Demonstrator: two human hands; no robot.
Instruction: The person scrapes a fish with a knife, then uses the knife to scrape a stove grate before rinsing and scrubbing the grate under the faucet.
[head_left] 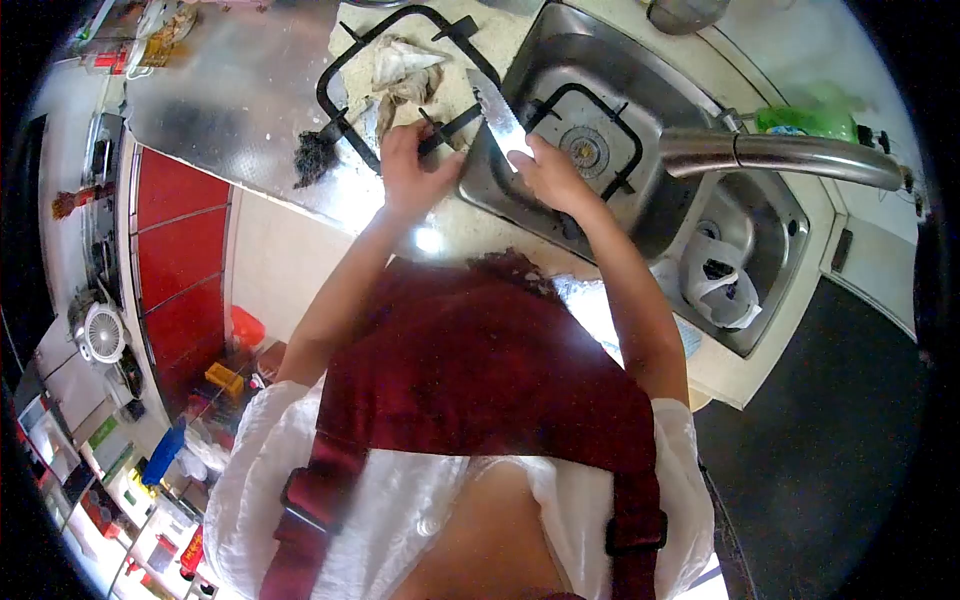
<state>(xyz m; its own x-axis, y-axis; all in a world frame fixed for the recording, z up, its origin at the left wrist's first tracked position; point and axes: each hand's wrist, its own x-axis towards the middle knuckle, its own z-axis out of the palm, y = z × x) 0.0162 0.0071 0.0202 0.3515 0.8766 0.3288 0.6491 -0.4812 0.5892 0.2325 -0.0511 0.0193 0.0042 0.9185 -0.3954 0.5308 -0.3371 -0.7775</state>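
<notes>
My right hand [555, 178] is closed around a knife whose broad, shiny blade [500, 118] points away from me, over the near left rim of the sink. Most of its handle is hidden by my palm. My left hand [415, 180] grips the near edge of a black stove grate [323, 92] on the counter, thumb and fingers on either side of a prong. Inside the grate's frame lie crumpled, soiled cloths [405, 65]. The blade's edge is close to the right side of this grate. A second black grate [632, 128] rests in the large sink basin.
A dark scouring pad [314, 158] lies left of the grate on the metal counter [230, 90]. The steel sink [560, 50] has a thick faucet [790, 158] reaching across it. A white plastic bag [722, 290] sits in the smaller basin. A green bottle [815, 122] lies behind the faucet.
</notes>
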